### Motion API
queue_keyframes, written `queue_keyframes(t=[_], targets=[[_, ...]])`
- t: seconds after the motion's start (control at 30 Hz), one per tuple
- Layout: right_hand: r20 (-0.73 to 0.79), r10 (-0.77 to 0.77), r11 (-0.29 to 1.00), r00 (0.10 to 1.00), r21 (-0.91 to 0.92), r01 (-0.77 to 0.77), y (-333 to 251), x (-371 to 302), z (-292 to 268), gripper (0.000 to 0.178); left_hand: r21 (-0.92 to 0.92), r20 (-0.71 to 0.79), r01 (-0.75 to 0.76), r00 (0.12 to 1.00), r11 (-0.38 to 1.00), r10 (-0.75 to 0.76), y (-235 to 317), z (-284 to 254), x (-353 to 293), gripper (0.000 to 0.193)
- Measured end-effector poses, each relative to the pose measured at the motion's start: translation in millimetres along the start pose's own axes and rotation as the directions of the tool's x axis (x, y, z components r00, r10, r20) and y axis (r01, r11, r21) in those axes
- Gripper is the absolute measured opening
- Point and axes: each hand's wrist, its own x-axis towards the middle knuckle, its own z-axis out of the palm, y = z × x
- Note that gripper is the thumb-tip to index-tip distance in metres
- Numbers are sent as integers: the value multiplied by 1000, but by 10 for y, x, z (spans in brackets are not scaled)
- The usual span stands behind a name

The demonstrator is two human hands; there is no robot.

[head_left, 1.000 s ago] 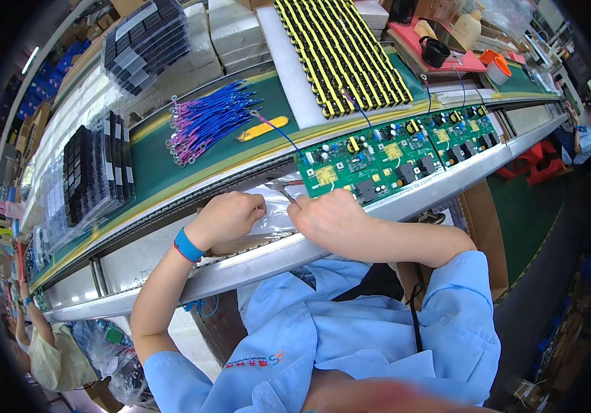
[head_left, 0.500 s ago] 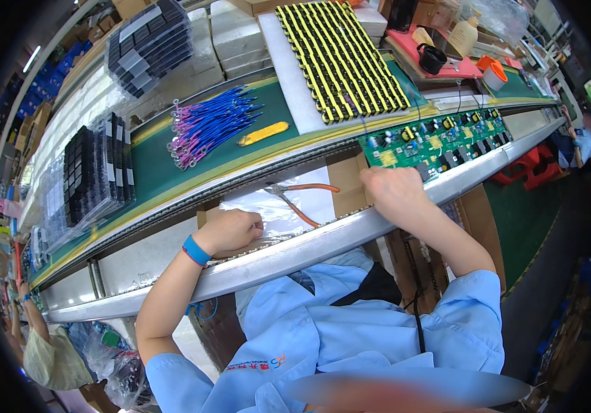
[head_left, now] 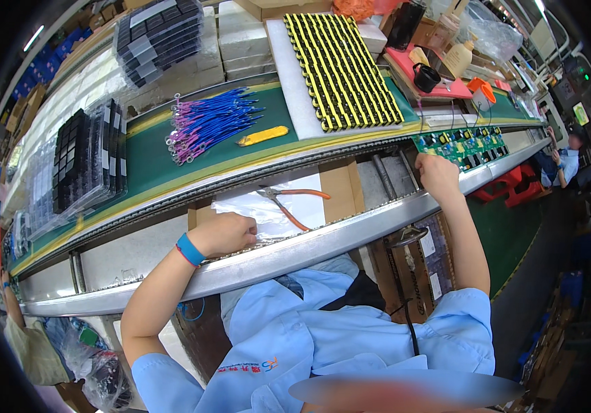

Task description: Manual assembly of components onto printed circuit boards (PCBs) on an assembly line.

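A green circuit board [head_left: 473, 146] crowded with components lies across the conveyor rails on the right. At its left end, my right hand [head_left: 438, 177] is closed on the board's edge, the fingertips partly hidden. My left hand [head_left: 226, 234], with a blue wristband, rests curled by the near metal rail, beside clear plastic and white paper [head_left: 237, 204]. Whatever its fingers may hold is hidden. Just right of it, orange-handled cutting pliers [head_left: 305, 193] lie spread on the paper in an open cardboard box [head_left: 342, 189], not touched by either hand.
Beyond the rails are blue-and-pink wire leads [head_left: 216, 120], a yellow utility knife [head_left: 263, 135] and yellow-black strips [head_left: 343, 72] on white foam. Black trays [head_left: 87, 162] stack at left. A black cup [head_left: 426, 78] stands far right. Other people [head_left: 568, 164] are at both sides.
The circuit board has slid right along the rails, my right hand moving with it and uncovering rollers beside the box. My left hand stays by the near rail. The view has shifted slightly.
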Motion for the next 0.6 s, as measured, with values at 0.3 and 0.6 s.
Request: queue_keyframes(t=[0.3, 0.6], targets=[[-71, 171, 980, 983, -90, -177, 701, 334, 377, 8, -8, 10, 43, 999, 999, -43, -32, 8, -19, 31], [-251, 79, 989, 965, -105, -108, 1727, 546, 890, 32, 139, -39, -80, 996, 987, 86, -41, 208, 126, 26]])
